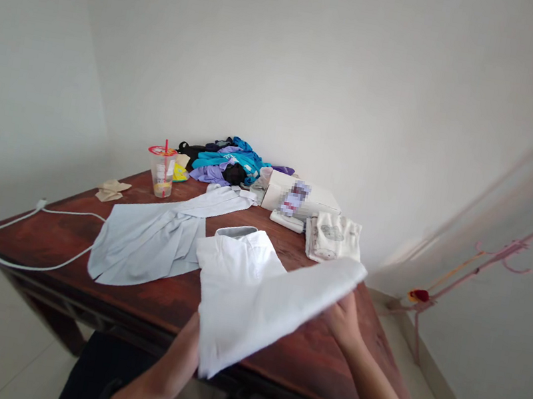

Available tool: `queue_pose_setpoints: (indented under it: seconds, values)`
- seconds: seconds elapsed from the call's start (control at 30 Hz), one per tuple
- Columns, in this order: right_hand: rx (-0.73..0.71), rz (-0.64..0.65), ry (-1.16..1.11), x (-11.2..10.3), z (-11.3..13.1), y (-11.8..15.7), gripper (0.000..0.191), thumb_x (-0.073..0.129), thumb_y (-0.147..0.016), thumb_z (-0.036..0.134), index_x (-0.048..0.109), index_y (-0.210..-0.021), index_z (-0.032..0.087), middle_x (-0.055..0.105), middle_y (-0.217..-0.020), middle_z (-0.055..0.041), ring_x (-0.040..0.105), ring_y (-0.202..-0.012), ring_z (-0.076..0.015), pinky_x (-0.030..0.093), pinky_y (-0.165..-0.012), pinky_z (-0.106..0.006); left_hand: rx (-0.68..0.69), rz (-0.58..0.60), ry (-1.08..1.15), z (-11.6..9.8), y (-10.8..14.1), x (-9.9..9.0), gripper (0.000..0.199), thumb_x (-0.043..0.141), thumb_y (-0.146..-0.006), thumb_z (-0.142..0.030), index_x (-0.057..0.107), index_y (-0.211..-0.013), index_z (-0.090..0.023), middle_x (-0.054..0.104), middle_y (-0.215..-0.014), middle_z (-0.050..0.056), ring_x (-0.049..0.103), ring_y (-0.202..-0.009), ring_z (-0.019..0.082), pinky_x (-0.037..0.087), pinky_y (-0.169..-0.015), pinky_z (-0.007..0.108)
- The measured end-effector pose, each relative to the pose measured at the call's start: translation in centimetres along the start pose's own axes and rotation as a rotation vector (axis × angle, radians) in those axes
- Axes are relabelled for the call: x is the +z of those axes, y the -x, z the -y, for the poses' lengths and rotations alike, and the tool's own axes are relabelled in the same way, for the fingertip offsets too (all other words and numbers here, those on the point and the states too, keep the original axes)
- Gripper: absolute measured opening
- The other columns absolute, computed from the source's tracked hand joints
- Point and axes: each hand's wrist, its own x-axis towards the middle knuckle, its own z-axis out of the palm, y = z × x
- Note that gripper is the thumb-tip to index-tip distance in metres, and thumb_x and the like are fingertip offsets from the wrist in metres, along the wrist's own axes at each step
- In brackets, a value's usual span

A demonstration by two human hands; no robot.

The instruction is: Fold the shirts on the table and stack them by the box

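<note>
A white collared shirt (249,311) is partly folded, its collar lying on the table and its near part lifted off the surface. My right hand (343,316) grips the raised right end, with the fingertips tucked beneath the fabric. At the lower left edge, my left hand (194,340) holds the same shirt; its fingers are mostly hidden behind the cloth. To the left a light grey shirt (148,245) lies spread out, one sleeve stretched toward the back.
On the wooden table (58,237) are a plastic cup with a straw (162,173), a crumpled napkin (113,190), a white cable (33,267), a clothes pile (232,160), a white box (317,197) and folded white clothes (336,237). A pink rack (473,266) stands at right.
</note>
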Motion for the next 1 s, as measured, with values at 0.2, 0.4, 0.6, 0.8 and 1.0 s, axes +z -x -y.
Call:
queue_pose_setpoints:
  seconds: [0.2, 0.4, 0.6, 0.8, 1.0]
  values:
    - [0.108, 0.01, 0.155, 5.0, -1.3, -3.3, 0.043, 0.047, -0.092, 0.061, 0.056, -0.075, 0.022, 0.065, -0.074, -0.0039, 0.058, -0.072, -0.0242, 0.045, -0.068, -0.036, -0.293, -0.037, 0.249, -0.7, -2.9, 1.1, 0.063, 0.071, -0.087, -0.043, 0.057, -0.141, -0.015, 0.065, -0.138, 0.015, 0.059, -0.13, 0.034, 0.046, -0.112, 0.048]
    - [0.116, 0.003, 0.285, 5.5, -2.4, -2.9, 0.03, 0.049, -0.093, 0.048, 0.052, -0.073, 0.025, 0.063, -0.073, -0.0033, 0.057, -0.071, -0.0243, 0.039, -0.067, -0.034, -0.09, -0.111, 0.04, 1.9, -1.3, 0.3, 0.076, 0.076, -0.082, -0.032, 0.046, -0.15, -0.019, 0.059, -0.146, 0.014, 0.05, -0.139, 0.033, 0.037, -0.119, 0.047]
    - [0.0, 0.059, 0.305, 5.4, -0.6, -3.6, 0.028, 0.039, -0.1, 0.045, 0.053, -0.087, 0.024, 0.064, -0.08, -0.0016, 0.061, -0.077, -0.022, 0.041, -0.073, -0.031, -0.043, -0.123, -0.023, 3.1, -0.5, 0.6, 0.077, 0.079, -0.078, -0.048, 0.055, -0.143, -0.015, 0.062, -0.142, 0.013, 0.049, -0.139, 0.035, 0.038, -0.118, 0.043]
    - [0.12, 0.085, 0.374, 5.5, -1.3, -4.0, 0.02, 0.045, -0.098, 0.033, 0.059, -0.089, 0.022, 0.071, -0.091, -0.0049, 0.065, -0.088, -0.0223, 0.042, -0.079, -0.03, -0.274, -0.085, 0.139, 2.1, 0.1, -0.1, 0.056, 0.082, -0.075, -0.051, 0.072, -0.116, -0.014, 0.076, -0.117, 0.013, 0.064, -0.123, 0.036, 0.052, -0.104, 0.045]
    - [0.213, 0.094, 0.545, 5.5, -1.2, -3.0, 0.017, 0.044, -0.1, 0.027, 0.059, -0.097, 0.021, 0.073, -0.097, -0.0091, 0.067, -0.097, -0.0245, 0.039, -0.08, -0.03, -0.447, -0.075, 0.145, 0.7, -0.1, -1.1, 0.054, 0.081, -0.077, -0.053, 0.07, -0.108, -0.01, 0.077, -0.105, 0.016, 0.072, -0.105, 0.033, 0.059, -0.087, 0.04]
